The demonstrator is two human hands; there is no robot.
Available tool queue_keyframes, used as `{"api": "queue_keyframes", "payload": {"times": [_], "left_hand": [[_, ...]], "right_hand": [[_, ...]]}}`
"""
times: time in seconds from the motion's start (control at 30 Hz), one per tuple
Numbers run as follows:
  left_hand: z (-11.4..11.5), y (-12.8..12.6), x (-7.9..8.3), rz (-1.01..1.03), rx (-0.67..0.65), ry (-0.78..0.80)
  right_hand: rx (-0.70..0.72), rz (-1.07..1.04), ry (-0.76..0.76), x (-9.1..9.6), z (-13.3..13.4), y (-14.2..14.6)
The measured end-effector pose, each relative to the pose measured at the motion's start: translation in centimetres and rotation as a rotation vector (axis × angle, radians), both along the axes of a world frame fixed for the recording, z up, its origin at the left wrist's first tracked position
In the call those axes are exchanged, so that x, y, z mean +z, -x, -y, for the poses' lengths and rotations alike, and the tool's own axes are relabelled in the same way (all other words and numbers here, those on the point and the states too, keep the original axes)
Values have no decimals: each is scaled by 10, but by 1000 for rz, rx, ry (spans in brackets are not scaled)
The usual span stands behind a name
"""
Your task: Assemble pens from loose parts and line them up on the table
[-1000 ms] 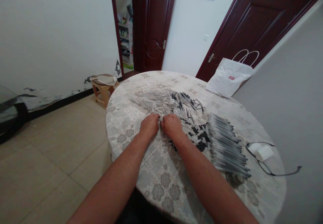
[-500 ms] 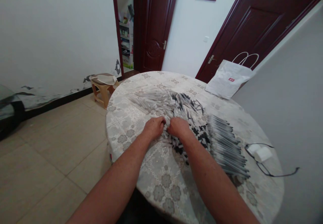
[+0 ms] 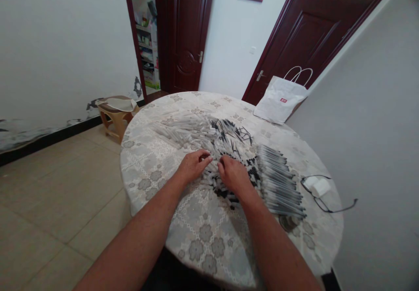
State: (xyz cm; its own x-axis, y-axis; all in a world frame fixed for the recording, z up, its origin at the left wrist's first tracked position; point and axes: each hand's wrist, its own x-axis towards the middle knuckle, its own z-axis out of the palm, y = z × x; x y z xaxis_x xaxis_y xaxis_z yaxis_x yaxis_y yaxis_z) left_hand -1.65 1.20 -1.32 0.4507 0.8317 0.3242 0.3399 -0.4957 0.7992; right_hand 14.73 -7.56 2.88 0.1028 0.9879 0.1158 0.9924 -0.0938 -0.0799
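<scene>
My left hand [image 3: 194, 166] is over the near side of a heap of loose pen parts, thumb and forefinger drawn together. Facing it across a small gap, my right hand [image 3: 233, 174] has its fingers curled in. Something thin and pale seems to lie between the fingertips, too small to name. Whitish pen tubes [image 3: 186, 129] are piled beyond my left hand. Black slender pieces [image 3: 229, 127] lie scattered farther back, and short black caps [image 3: 253, 173] are strewn beside and under my right hand. To the right, grey-looking pens [image 3: 281, 184] form a long side-by-side row.
A patterned cloth covers the round table [image 3: 209, 243]. Black-framed glasses [image 3: 322, 206] and a folded white tissue [image 3: 319, 187] lie at the right edge. A white paper bag [image 3: 279, 101] stands at the back right. Left of the table is a low stool [image 3: 116, 116].
The view has swung slightly to the right, so everything sits farther left. My hands have stayed over the parts, with the left fingers loosening a little and the fingertips more visible.
</scene>
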Motion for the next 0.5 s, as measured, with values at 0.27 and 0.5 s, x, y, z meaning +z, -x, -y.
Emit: {"api": "queue_keyframes", "payload": {"times": [0.27,0.5], "left_hand": [[-3,2,7,301,-26,322],[-5,-2,3,556,62,537]], "right_hand": [[187,-157,-156,0,-12,-16],[-410,90,-114,-7,-21,-67]]}}
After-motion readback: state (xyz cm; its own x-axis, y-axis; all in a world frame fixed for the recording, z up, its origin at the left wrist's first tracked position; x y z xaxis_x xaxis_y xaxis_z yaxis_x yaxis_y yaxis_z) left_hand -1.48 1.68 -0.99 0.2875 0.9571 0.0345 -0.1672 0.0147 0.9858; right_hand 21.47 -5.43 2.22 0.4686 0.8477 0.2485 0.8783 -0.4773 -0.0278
